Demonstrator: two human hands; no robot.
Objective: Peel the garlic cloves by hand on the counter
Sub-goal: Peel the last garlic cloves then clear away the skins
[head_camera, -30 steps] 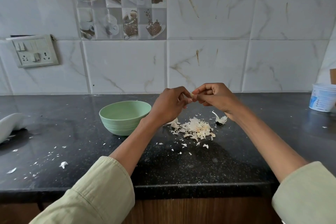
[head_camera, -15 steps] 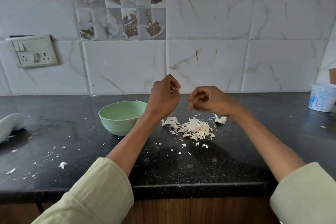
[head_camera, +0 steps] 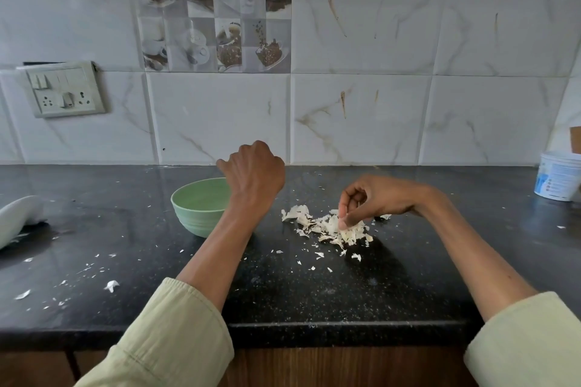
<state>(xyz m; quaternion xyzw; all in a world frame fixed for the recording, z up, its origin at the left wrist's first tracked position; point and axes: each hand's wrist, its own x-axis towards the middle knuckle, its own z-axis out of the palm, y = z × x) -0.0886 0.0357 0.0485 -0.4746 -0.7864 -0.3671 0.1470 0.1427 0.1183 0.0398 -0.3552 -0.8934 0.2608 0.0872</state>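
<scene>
The left hand (head_camera: 255,173) hangs over the bowl (head_camera: 196,209), fingers curled under; whether a clove sits inside them I cannot tell, nor is any clove in view. Released too high, a clove could bounce off the rim onto the counter (head_camera: 141,229). The right hand (head_camera: 372,199) dips into the skins (head_camera: 330,226), fingertips bunched on a flake; a careless sweep could scatter them further. Count: one bowl, one pile, one tub (head_camera: 558,177), two hands.
</scene>
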